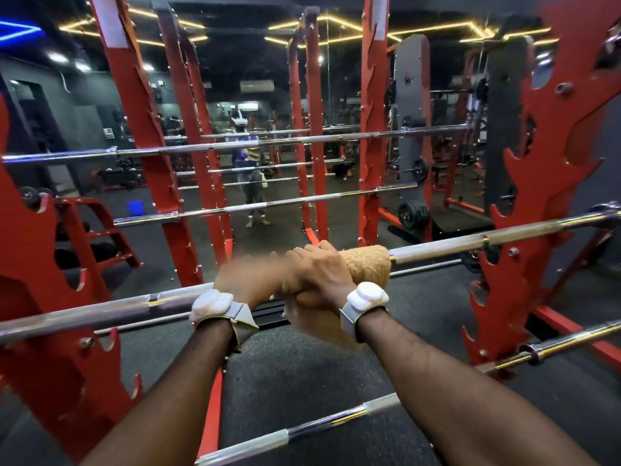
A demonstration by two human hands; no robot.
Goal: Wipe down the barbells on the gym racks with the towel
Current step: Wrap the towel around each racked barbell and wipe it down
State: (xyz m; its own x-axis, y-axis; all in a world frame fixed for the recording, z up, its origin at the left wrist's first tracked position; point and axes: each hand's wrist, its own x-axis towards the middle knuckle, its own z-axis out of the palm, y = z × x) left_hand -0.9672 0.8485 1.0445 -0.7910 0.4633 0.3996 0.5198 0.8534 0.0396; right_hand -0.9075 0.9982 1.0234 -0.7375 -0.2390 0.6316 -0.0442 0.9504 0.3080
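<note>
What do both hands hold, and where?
The right hand grips the tan terry towel wrapped around the chrome steel barbell, at the towel's middle; the left hand, beside it, is too blurred to tell.

The towel lies over a barbell resting across the left upright and right upright. The right hand sits on the towel, the left hand just left of it. A second barbell lies below, nearer.

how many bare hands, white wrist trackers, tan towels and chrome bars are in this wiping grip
bare hands: 2, left hand, right hand
white wrist trackers on grey straps: 2
tan terry towel: 1
chrome steel barbell: 1
total: 6
</note>
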